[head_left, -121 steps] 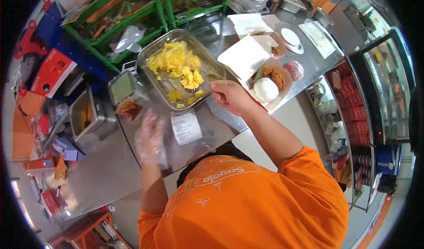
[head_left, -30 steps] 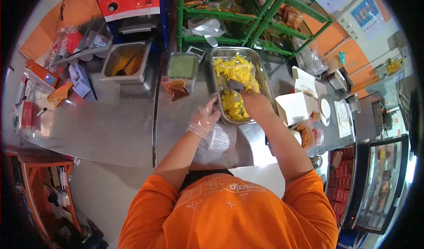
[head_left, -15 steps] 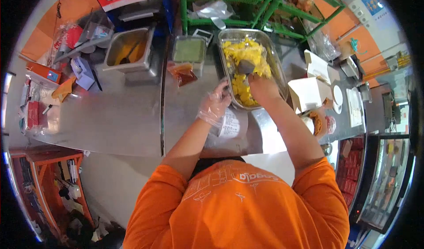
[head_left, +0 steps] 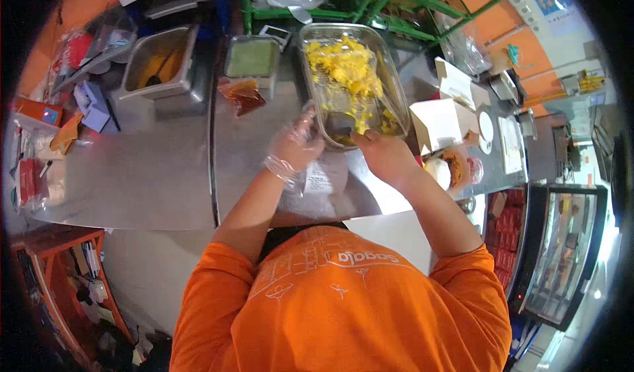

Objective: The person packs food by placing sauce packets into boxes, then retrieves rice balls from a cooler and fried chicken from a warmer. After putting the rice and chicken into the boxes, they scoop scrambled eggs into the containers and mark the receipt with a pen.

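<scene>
A deep metal tray (head_left: 398, 89) holds yellow food (head_left: 345, 65), most of it heaped in the far part. My bare right hand (head_left: 383, 153) is closed round the handle of a dark spatula (head_left: 339, 124), whose blade is inside the tray at the near end. My left hand (head_left: 297, 142), in a clear plastic glove, is at the tray's near left corner with its fingers bent against the rim. Under and beside it lies a printed paper receipt (head_left: 323, 176) on the steel counter.
Left of the tray are a green-filled container (head_left: 252, 58), a bag of red sauce (head_left: 243, 97) and a steel pan (head_left: 186, 75) with orange contents. Open white boxes (head_left: 437, 126) stand on the right. Behind rises a green rack (head_left: 343, 10).
The spatula and my right hand have come back to the near end of the tray. The near part now shows more bare metal. The whole view has shifted a little.
</scene>
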`<state>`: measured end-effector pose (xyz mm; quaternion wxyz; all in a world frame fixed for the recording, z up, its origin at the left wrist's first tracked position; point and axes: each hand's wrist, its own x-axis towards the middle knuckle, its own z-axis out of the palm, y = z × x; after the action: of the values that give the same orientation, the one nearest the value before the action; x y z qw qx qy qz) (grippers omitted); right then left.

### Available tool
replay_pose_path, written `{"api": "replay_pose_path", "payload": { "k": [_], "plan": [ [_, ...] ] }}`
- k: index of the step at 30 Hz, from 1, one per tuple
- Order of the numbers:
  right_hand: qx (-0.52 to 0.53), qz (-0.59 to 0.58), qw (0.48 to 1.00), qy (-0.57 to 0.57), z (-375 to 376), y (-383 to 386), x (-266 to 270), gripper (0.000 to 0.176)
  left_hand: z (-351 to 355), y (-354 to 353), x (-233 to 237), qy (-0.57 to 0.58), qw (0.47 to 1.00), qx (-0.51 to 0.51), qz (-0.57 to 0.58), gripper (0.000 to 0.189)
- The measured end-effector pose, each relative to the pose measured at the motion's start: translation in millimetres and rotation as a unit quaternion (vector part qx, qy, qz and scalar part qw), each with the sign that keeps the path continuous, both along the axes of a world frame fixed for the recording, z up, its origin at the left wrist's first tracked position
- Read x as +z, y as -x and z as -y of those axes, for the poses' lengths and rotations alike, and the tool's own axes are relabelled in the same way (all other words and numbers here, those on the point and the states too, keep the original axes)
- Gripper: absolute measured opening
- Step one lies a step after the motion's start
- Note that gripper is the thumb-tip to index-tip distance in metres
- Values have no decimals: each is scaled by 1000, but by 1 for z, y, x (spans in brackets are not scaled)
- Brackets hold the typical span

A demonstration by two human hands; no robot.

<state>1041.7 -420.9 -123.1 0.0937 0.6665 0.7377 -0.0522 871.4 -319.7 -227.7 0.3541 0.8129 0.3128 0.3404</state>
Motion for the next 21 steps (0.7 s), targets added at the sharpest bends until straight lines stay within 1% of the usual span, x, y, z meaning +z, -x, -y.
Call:
{"api": "replay_pose_path", "payload": {
  "k": [1,2,3,5,6,9,10,12,13,15,16,18,19,21],
  "plan": [
    [2,5,1000,24,9,2,8,40,2,0,1,16,1000,-6,-9,61],
    [8,24,1000,19,11,-4,8,39,2,0,3,28,999,-11,-19,61],
    [14,25,1000,1,11,-9,12,38,1,-1,6,36,999,-13,-27,60],
    [33,28,998,-40,8,-19,23,37,1,-1,5,13,999,-17,-29,63],
    [44,-8,996,-82,7,-29,19,36,2,-1,4,3,1000,-17,-23,65],
    [11,11,994,-111,10,-33,18,36,1,0,2,11,999,-29,9,68],
    [-4,39,993,-114,8,-34,15,32,2,0,4,20,999,-39,21,69],
    [-38,96,987,-121,-1,-36,7,25,2,-1,11,22,999,-47,2,71],
    [-50,99,987,-114,-2,-38,3,24,2,0,15,21,999,-49,-8,72],
    [-65,103,987,-101,-8,-39,-5,22,2,1,14,57,996,-71,8,72],
    [-64,67,992,-81,-4,-35,-6,26,2,2,12,75,994,-79,17,72],
    [-60,-3,998,-38,10,-26,-6,36,1,1,5,61,995,-67,34,71],
    [-58,1,998,-35,10,-25,-5,35,1,0,3,56,995,-63,43,70],
    [-64,3,998,-25,18,-23,-1,35,-1,-2,-2,-36,998,-28,38,64]
  ]
}}
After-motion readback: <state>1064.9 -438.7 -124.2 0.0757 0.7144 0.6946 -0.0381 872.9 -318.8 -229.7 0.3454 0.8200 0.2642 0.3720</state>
